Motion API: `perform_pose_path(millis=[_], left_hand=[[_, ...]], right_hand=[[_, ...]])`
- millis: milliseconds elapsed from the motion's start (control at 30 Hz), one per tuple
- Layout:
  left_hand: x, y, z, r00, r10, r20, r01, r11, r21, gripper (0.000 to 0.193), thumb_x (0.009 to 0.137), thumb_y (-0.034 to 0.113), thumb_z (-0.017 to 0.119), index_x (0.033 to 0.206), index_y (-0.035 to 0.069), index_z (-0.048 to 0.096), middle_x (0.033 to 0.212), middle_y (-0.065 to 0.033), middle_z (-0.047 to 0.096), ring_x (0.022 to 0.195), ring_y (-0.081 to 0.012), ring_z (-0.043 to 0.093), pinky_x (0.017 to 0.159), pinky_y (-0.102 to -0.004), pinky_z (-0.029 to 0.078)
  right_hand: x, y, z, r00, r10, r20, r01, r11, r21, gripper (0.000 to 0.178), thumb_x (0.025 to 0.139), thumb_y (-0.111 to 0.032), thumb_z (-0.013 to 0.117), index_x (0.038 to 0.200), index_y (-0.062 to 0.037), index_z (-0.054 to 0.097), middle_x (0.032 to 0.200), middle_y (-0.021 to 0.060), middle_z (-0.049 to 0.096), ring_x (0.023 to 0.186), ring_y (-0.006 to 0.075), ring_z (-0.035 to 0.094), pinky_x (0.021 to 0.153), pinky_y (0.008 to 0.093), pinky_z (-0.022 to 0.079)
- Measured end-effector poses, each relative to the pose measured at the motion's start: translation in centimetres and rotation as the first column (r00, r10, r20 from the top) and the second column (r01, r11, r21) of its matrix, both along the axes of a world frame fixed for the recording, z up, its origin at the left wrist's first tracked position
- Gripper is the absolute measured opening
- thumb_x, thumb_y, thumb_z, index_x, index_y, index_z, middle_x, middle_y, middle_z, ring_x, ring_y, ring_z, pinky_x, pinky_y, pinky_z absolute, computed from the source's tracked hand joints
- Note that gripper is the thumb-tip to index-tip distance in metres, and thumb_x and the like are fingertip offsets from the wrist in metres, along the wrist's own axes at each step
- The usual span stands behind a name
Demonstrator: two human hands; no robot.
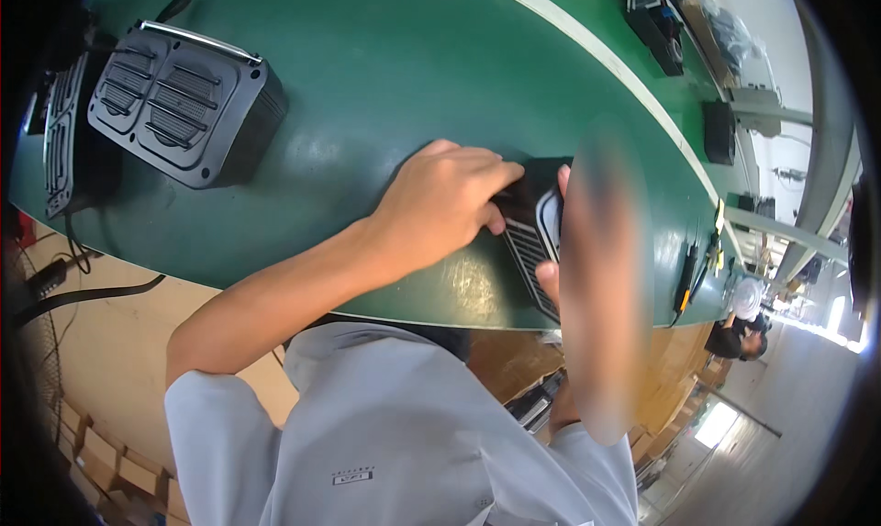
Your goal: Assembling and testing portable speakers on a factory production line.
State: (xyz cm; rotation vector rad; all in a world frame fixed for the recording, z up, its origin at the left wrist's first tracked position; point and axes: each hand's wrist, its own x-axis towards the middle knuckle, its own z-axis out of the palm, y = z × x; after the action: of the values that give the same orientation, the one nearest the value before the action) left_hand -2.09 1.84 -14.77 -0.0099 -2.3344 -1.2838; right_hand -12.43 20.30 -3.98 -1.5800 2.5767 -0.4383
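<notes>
We're prob. at the handling step: the black slatted unit (pixel 526 240) is at the tabletop (pixel 367 95) near our edge, b/w both hands, w/ its slatted side (pixel 530 262) turned partly our way. It looks tilted, but we can't tell if it's resting on the surface or lifted a bit.

Our L hand (pixel 450 205) has its fingers (pixel 503 175) bent round the unit's upper L corner, thumb lower on the side, so we'd call that grasping it. Our R hand (pixel 592 223) is mostly blurred out; a fingertip shows up top and the thumb lower down, by the slats. Can't tell if that's a firm hold or just a touch.

Next move, in our judgement, calls for L fingers steadying the corner while R does the finer work; a slip toward the near edge is the main risk.

Pose: L elbow's bent out wide, L forearm (pixel 312 264) slanting up & inward over the edge, palm down. R forearm (pixel 596 370) runs nearly straight up from its sleeve (pixel 596 471), too smeared for wrist angle.
</notes>
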Motion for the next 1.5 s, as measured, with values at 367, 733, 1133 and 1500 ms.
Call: perform_pose_path(millis=[367, 733, 1133, 1500], left_hand=[[-4.9, -2.2, 6.6, 0.99, -0.117, -0.079, 0.114, 0.993, -0.039, 0.041, 0.096, 0.031, 0.067, 0.13, 0.007, 0.065, 0.136, -0.0181, 0.063, 0.126, -0.0369, 0.059, 0.106, -0.0437, 0.047], [-9.6, 4.1, 8.8, 0.921, 0.014, 0.389, 0.198, 0.843, -0.501, 0.063, 0.103, 0.046, 0.047, 0.068, 0.001, 0.074, 0.07, -0.0222, 0.069, 0.069, -0.0411, 0.069, 0.068, -0.0506, 0.056], [-8.3, 5.6, 8.6, 0.918, 0.204, 0.341, 0.033, 0.816, -0.577, 0.061, 0.1, 0.047, 0.049, 0.068, 0.002, 0.073, 0.065, -0.0256, 0.063, 0.066, -0.0461, 0.065, 0.069, -0.0516, 0.053], [-8.5, 5.5, 8.7, 0.852, 0.487, 0.194, -0.264, 0.719, -0.643, 0.053, 0.099, 0.039, 0.054, 0.072, -0.002, 0.074, 0.069, -0.0288, 0.066, 0.073, -0.047, 0.068, 0.078, -0.0536, 0.056]], right_hand=[[0.9, 3.7, 0.0, 0.988, -0.15, 0.036, 0.152, 0.906, -0.394, 0.05, 0.105, -0.032, 0.042, 0.144, -0.0054, 0.059, 0.146, 0.0258, 0.051, 0.133, 0.042, 0.05, 0.115, 0.0461, 0.035], [3.1, 7.0, -7.5, 0.578, -0.159, 0.8, 0.777, 0.407, -0.481, 0.056, 0.109, -0.039, 0.044, 0.149, 0.0003, 0.044, 0.145, 0.0212, 0.053, 0.128, 0.025, 0.055, 0.108, 0.0344, 0.043], [5.4, 6.6, -8.8, 0.464, 0.199, 0.863, 0.845, 0.192, -0.499, 0.074, 0.107, -0.047, 0.044, 0.162, -0.0046, 0.018, 0.164, 0.0222, 0.025, 0.144, 0.0302, 0.039, 0.118, 0.0412, 0.034], [3.2, 8.0, -9.0, 0.498, -0.152, 0.854, 0.811, 0.43, -0.397, 0.059, 0.105, -0.041, 0.051, 0.149, -0.0016, 0.045, 0.161, 0.0302, 0.031, 0.156, 0.0461, 0.01, 0.125, 0.0501, 0.014]])
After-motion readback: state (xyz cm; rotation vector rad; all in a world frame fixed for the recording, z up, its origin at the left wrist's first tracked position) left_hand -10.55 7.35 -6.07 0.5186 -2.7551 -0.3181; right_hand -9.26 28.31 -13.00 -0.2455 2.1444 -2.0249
